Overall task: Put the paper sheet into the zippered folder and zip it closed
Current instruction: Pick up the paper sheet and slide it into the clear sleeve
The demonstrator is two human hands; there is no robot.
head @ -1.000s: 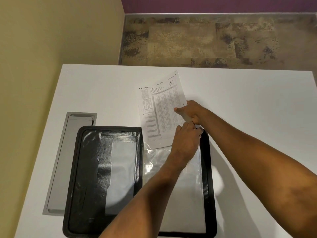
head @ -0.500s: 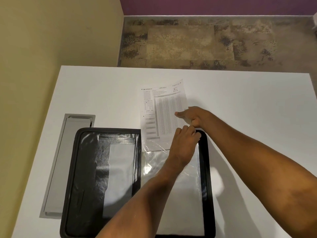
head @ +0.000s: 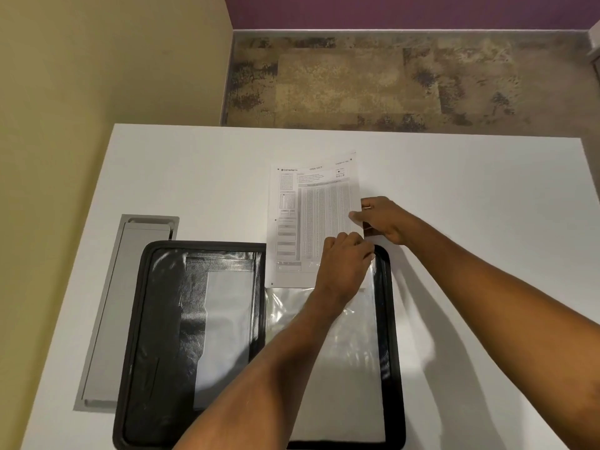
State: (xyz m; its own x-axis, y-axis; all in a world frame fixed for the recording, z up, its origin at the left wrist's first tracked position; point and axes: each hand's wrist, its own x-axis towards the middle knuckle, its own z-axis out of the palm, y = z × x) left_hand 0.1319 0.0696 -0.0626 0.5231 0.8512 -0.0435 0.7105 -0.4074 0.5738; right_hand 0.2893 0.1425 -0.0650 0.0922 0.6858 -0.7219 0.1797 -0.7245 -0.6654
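A black zippered folder (head: 156,319) lies open and flat on the white table (head: 470,206). Its right half carries a clear plastic sleeve (head: 350,352). A printed paper sheet (head: 311,216) lies with its lower end in the sleeve's top opening and most of its length sticking out beyond the folder's far edge. My right hand (head: 383,219) pinches the sheet's right edge. My left hand (head: 344,267) rests at the sleeve's top opening and holds its plastic edge over the sheet's lower right corner, which it hides.
A grey cable hatch (head: 123,306) is set into the table left of the folder, partly under its edge. A yellow wall runs along the table's left side. Patterned carpet lies beyond the far edge.
The sheet has turned from tilted to nearly straight and slid lower into the sleeve's opening. Both hands stayed on its right side.
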